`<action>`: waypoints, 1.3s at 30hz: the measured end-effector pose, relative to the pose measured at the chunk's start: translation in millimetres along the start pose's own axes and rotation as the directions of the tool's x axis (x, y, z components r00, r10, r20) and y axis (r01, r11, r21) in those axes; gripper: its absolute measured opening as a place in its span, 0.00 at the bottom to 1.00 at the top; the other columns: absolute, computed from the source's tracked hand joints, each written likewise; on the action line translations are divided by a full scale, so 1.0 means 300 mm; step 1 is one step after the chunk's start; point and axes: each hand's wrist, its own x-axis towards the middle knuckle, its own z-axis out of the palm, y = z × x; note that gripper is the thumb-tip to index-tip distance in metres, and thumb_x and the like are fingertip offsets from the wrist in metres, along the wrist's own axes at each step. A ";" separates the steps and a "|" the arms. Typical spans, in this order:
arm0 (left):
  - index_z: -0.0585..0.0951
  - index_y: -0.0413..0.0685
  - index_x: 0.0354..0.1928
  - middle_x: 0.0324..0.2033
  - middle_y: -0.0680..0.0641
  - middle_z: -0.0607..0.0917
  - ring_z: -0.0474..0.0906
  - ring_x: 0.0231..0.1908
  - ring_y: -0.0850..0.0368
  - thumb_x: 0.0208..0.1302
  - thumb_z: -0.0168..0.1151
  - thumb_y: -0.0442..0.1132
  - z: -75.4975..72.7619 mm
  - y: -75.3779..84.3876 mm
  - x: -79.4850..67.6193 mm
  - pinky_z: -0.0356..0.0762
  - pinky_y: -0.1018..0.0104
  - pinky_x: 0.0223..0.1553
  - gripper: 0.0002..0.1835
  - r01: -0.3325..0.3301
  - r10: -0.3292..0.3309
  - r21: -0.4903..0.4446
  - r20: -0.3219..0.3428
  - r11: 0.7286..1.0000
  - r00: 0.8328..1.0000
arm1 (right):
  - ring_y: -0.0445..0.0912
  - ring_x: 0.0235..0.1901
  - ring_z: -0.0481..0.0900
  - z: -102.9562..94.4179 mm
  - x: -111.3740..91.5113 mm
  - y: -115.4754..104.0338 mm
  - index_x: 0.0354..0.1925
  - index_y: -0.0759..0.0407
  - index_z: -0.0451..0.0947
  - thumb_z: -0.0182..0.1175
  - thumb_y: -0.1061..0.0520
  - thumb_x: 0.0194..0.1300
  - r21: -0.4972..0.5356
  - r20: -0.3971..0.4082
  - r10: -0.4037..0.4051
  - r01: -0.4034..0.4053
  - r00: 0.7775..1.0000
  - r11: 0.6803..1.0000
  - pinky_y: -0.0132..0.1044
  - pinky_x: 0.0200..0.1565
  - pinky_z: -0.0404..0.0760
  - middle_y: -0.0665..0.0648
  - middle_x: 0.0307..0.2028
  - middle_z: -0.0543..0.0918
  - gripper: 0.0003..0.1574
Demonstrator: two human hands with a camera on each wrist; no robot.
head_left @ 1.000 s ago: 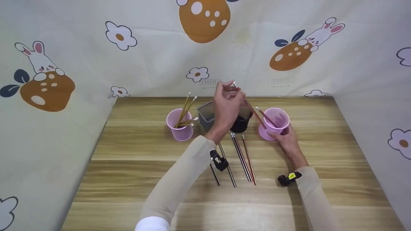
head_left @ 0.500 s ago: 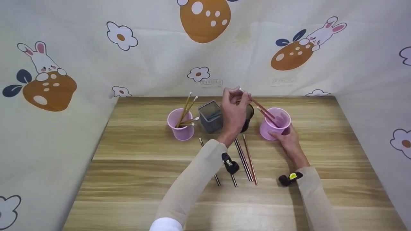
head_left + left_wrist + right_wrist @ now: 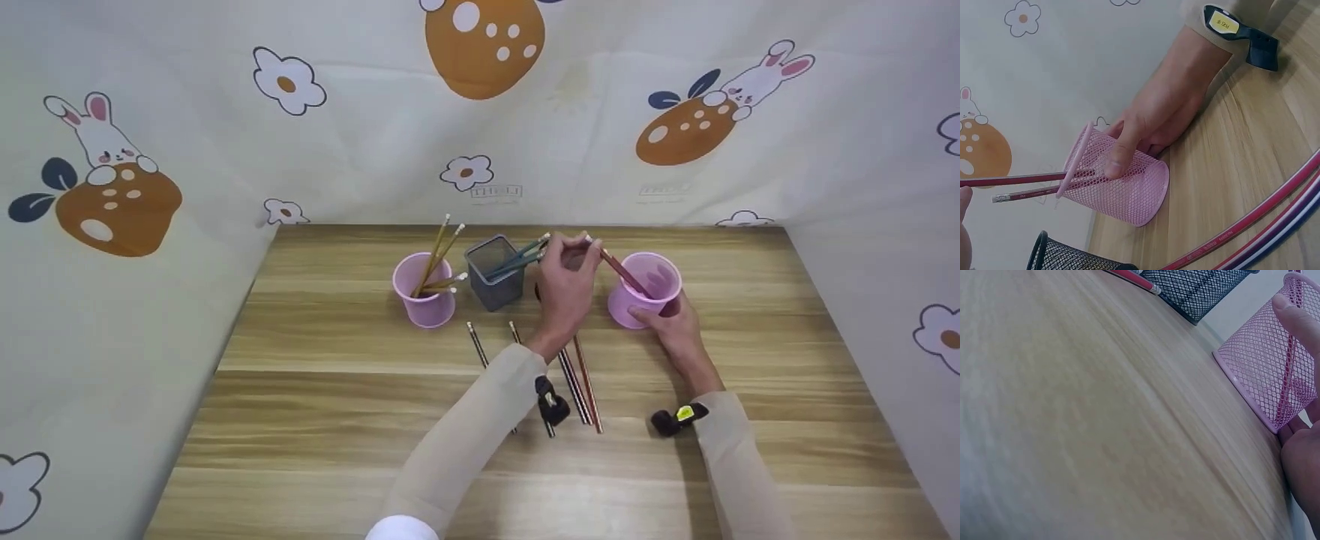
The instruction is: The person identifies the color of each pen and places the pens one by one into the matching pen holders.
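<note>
My left hand pinches a red pencil near its eraser end. The pencil slants down to the right, its lower end inside the mouth of a pink mesh pencil cup. Another red pencil with a white eraser leans in that same cup. On the cup's right side my right hand grips the wall, thumb across the front; the right wrist view shows the cup's base at the tabletop. A black mesh cup stands just left of it, mostly hidden behind my left hand in the head view.
Farther left are a grey square mesh cup with green pencils and a second pink cup with several yellow-brown pencils. Striped pencils, a red pencil and dark pencils lie on the wooden table. A printed curtain rises behind.
My left hand has moved right and down, bringing the red pencil's lower end into the pink cup. The grey cup's green pencils have come into view. My right hand stays on the cup.
</note>
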 end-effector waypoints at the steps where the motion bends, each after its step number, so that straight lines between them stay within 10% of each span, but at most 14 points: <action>1: 0.76 0.35 0.41 0.41 0.37 0.86 0.86 0.41 0.51 0.67 0.64 0.32 0.000 -0.007 -0.006 0.86 0.67 0.46 0.08 -0.013 0.013 0.024 0.002 1.000 1.000 | 0.49 0.70 0.67 0.000 -0.001 0.001 0.77 0.55 0.55 0.72 0.65 0.57 0.003 -0.002 -0.001 0.001 1.000 1.000 0.20 0.66 0.66 0.61 0.70 0.70 0.56; 15: 0.80 0.36 0.34 0.35 0.41 0.85 0.87 0.40 0.54 0.60 0.68 0.27 0.012 -0.074 -0.062 0.84 0.78 0.43 0.04 -0.103 0.092 0.242 0.056 0.965 0.994 | 0.50 0.70 0.66 0.003 0.003 0.004 0.77 0.57 0.54 0.70 0.68 0.57 0.032 0.015 -0.026 0.025 1.000 0.999 0.22 0.66 0.66 0.64 0.71 0.68 0.56; 39: 0.83 0.41 0.47 0.36 0.44 0.89 0.88 0.40 0.55 0.58 0.73 0.35 0.006 -0.107 -0.072 0.85 0.75 0.41 0.15 0.015 -0.059 0.349 0.116 0.937 0.991 | 0.49 0.70 0.66 -0.004 0.003 -0.004 0.78 0.54 0.53 0.72 0.65 0.57 0.003 0.007 0.014 -0.014 1.000 1.000 0.25 0.69 0.65 0.62 0.71 0.69 0.58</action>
